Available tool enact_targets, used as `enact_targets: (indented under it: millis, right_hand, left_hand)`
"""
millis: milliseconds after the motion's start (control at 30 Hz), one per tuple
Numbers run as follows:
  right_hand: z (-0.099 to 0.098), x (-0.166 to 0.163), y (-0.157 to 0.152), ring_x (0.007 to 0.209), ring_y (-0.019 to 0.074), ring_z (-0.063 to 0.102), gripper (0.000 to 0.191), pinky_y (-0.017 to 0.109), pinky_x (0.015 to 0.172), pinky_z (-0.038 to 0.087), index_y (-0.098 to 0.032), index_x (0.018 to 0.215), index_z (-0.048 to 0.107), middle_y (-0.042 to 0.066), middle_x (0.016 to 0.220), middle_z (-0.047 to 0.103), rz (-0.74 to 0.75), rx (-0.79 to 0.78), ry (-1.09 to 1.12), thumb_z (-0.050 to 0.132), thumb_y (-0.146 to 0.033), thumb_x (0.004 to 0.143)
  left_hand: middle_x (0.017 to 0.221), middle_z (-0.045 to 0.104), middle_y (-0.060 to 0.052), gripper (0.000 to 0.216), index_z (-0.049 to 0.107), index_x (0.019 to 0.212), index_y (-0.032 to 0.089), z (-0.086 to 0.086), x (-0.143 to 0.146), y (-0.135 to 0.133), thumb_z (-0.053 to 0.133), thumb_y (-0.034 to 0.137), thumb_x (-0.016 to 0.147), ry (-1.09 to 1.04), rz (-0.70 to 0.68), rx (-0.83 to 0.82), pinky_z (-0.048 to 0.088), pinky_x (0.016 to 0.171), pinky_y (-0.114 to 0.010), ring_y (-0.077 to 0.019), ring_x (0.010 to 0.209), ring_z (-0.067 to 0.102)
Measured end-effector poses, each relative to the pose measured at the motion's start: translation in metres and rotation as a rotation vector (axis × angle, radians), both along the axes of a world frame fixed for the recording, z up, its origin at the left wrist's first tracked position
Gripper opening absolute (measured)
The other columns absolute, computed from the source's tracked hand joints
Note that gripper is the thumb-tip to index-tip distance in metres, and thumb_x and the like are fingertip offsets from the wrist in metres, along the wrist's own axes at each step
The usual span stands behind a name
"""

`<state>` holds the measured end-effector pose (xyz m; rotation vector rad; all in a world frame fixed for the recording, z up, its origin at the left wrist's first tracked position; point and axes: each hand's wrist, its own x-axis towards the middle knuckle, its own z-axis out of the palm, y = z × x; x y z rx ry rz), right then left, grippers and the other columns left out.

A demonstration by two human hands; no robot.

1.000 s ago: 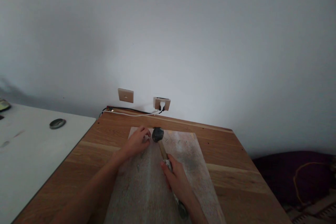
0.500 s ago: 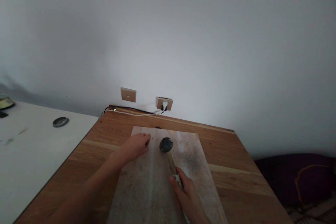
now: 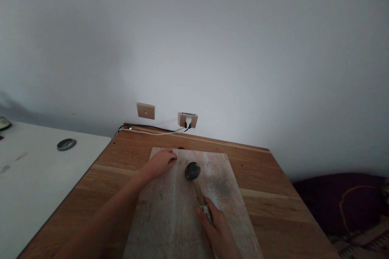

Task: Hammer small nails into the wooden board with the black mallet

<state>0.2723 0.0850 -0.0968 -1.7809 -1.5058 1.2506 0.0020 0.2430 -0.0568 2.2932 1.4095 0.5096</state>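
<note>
My right hand is wrapped round the wooden handle of a rubber mallet, whose black head is over the far half of a worn, pale wooden board. Near the board's far left corner is my left hand, its fingers curled and pinched together. Whatever those fingertips hold, if anything, is hidden. Small nail-like bits form a row along the far end of the board, to the right of my left hand. Farther down the board, left of the mallet, lies a small thin piece that looks like a nail.
Under the board is a brown wooden table, set against a white wall. A white table adjoins it on the left, with a grey ring-like object on top. Cables run along the back edge to a wall socket. Dark purple fabric lies at right.
My left hand has shifted slightly to the right and farther over the board, its fingers still curled. The mallet head has come slightly closer to me. The camera view has moved a little.
</note>
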Motion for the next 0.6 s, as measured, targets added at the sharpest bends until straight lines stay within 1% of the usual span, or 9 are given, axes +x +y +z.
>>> enact_targets:
  millis: [133,233,300,367,467,533,600]
  right_hand:
    - [0.015,-0.005,0.008,0.065,0.0250,0.064,0.073,0.032,0.057,0.050,-0.016,0.136,0.063,0.005,0.072,0.067,0.047,0.061,-0.021,0.050,-0.072,0.091]
    - [0.033,-0.016,0.019,0.070,0.0234,0.065,0.068,0.030,0.061,0.050,-0.016,0.133,0.065,0.006,0.079,0.068,0.075,0.128,-0.006,0.050,-0.069,0.093]
    - [0.044,-0.025,0.028,0.068,0.0214,0.063,0.064,0.028,0.061,0.049,-0.016,0.129,0.066,0.004,0.075,0.067,0.113,0.143,0.022,0.051,-0.067,0.094]
    - [0.052,-0.035,0.037,0.059,0.0188,0.060,0.061,0.027,0.056,0.047,-0.016,0.128,0.066,0.001,0.068,0.062,0.149,0.130,0.055,0.050,-0.065,0.095]
    - [0.055,-0.047,0.049,0.046,0.0158,0.052,0.059,0.026,0.049,0.042,-0.016,0.127,0.064,-0.003,0.059,0.056,0.172,0.108,0.087,0.049,-0.063,0.096]
    - [0.053,-0.052,0.053,0.042,0.0145,0.048,0.057,0.025,0.045,0.040,-0.016,0.125,0.064,-0.004,0.056,0.053,0.181,0.102,0.092,0.051,-0.063,0.096]
    - [0.050,-0.055,0.055,0.039,0.0131,0.045,0.053,0.024,0.043,0.037,-0.017,0.121,0.065,-0.006,0.053,0.051,0.192,0.103,0.093,0.052,-0.062,0.096]
  left_hand:
    - [0.100,0.076,-0.008,0.023,0.078,0.095,0.020,-0.013,0.001,0.000,0.057,0.014,0.088,-0.174,0.033,-0.014,0.051,0.092,-0.031,-0.0219,0.096,0.069]
    - [0.101,0.077,-0.008,0.029,0.077,0.105,0.019,-0.022,0.001,-0.003,0.057,0.011,0.085,-0.250,0.089,-0.016,0.052,0.092,-0.032,-0.0216,0.095,0.070]
    - [0.099,0.076,-0.007,0.033,0.075,0.111,0.017,-0.025,0.001,-0.004,0.059,0.012,0.082,-0.282,0.125,-0.013,0.053,0.088,-0.032,-0.0217,0.091,0.069]
    - [0.096,0.075,-0.006,0.036,0.073,0.114,0.017,-0.025,0.002,-0.005,0.061,0.013,0.080,-0.319,0.146,-0.024,0.053,0.082,-0.031,-0.0212,0.086,0.068]
    - [0.090,0.074,-0.005,0.037,0.069,0.117,0.018,-0.024,0.003,-0.005,0.061,0.014,0.081,-0.361,0.169,-0.065,0.051,0.076,-0.030,-0.0209,0.080,0.067]
    - [0.090,0.074,-0.005,0.042,0.066,0.122,0.017,-0.023,0.002,-0.005,0.060,0.013,0.081,-0.369,0.176,-0.084,0.050,0.076,-0.031,-0.0213,0.080,0.067]
    - [0.094,0.073,-0.005,0.045,0.063,0.123,0.017,-0.020,-0.002,-0.006,0.058,0.010,0.079,-0.354,0.178,-0.079,0.050,0.078,-0.031,-0.0214,0.084,0.067]
